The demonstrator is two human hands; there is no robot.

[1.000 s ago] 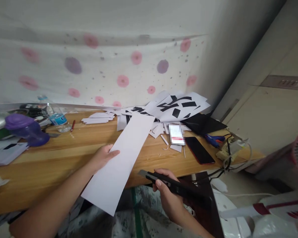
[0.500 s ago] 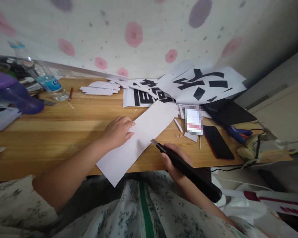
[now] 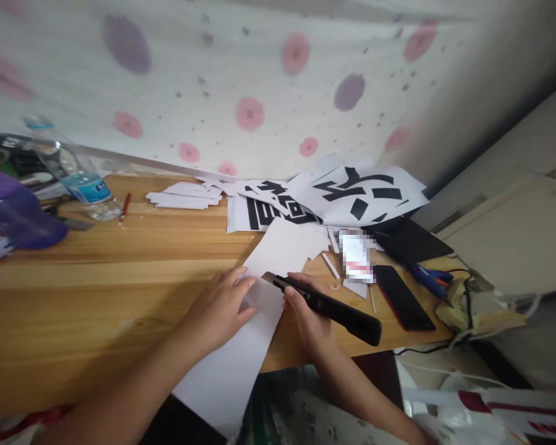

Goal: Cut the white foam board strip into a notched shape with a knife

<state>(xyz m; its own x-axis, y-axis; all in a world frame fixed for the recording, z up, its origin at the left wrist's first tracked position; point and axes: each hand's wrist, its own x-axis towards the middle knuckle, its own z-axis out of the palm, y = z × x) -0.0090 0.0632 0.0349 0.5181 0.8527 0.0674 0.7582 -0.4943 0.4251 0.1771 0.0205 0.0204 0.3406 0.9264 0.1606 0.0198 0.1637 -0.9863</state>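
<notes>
One wooden surface (image 3: 120,266) is in front of me. A long white paper (image 3: 264,327) reaches over it, with its near end past the edge. Behind that are sheets (image 3: 366,191) with black marks. My left hand (image 3: 215,315) is half open at the paper's left side; I can't tell if it presses down. My right hand (image 3: 310,315) curls around a black knife (image 3: 340,313), blade over the paper. Right of it lies a dark phone (image 3: 403,298).
</notes>
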